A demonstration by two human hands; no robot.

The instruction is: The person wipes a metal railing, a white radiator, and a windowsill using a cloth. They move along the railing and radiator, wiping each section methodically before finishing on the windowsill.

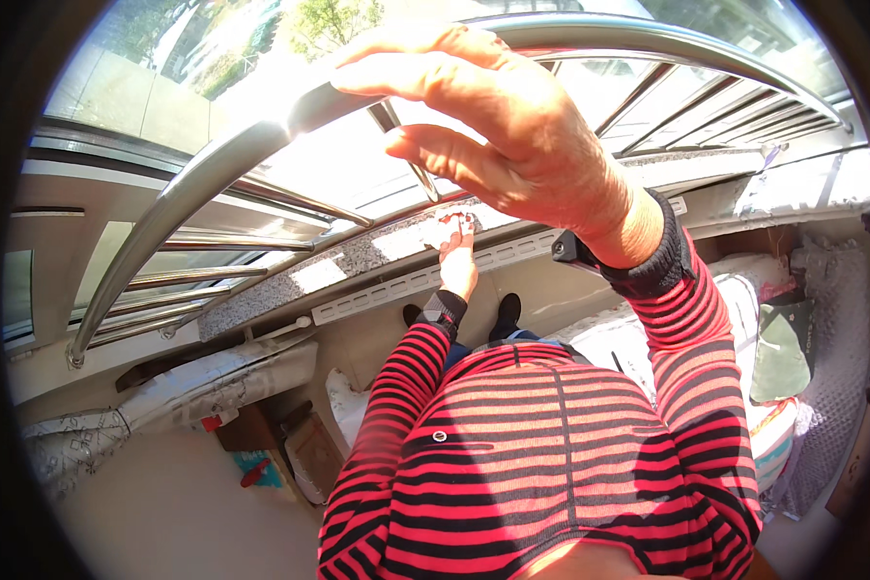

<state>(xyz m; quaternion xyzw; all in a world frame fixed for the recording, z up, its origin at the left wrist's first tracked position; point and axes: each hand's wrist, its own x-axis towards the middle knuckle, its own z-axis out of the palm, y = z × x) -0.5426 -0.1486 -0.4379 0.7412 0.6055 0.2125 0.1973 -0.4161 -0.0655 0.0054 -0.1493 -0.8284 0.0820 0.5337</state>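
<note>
My right hand point(522, 135) is raised close to me, over the curved top rail of a shiny metal railing point(203, 174). Its fingers reach leftward and the thumb stands apart from them, with nothing in the grasp. Whether the fingertips touch the rail I cannot tell. Lower down, my left hand point(458, 265) reaches to the speckled granite sill point(372, 246) below the railing bars. Its fingers are bent over a small crumpled white-and-red piece point(451, 228) that looks like cloth; strong sunlight washes out its detail.
Below the sill runs a white slotted strip point(493, 259). A wrapped roll point(222, 382) and a wooden box point(261, 440) lie at the left. Bubble wrap point(831, 358) and a green cushion-like item point(781, 350) are at the right. Window glass stands beyond the railing.
</note>
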